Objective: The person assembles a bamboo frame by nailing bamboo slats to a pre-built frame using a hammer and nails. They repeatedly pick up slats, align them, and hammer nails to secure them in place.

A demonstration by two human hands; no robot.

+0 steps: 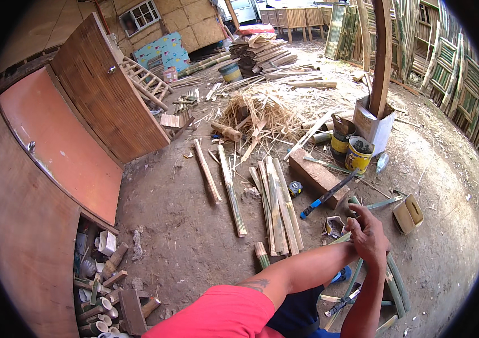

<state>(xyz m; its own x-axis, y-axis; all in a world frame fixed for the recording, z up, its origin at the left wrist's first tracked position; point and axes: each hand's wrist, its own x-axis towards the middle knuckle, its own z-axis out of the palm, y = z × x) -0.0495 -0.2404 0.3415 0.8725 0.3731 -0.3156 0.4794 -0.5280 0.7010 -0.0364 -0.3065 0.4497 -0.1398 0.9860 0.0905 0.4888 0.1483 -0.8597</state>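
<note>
My right hand (370, 234) is raised across my left wrist, its fingers bent but apart, with nothing seen in them. My left forearm (307, 265) reaches in from the left, and its hand is hidden behind the right one. Below them lies a frame of green bamboo pieces (395, 287) on the ground. A machete (329, 194) with a blue handle rests across a wooden block (321, 177) just ahead. Left of the block are a tape measure (294, 188) and a bundle of split bamboo slats (276, 205).
Two bamboo lengths (231, 188) lie further left. Beyond sits a heap of shavings (267, 110). Yellow-and-black buckets (359, 154) stand by a post (381, 62). A cut-open container (408, 214) lies to the right. An open wooden door (107, 90) and bamboo offcuts (101, 315) are at the left.
</note>
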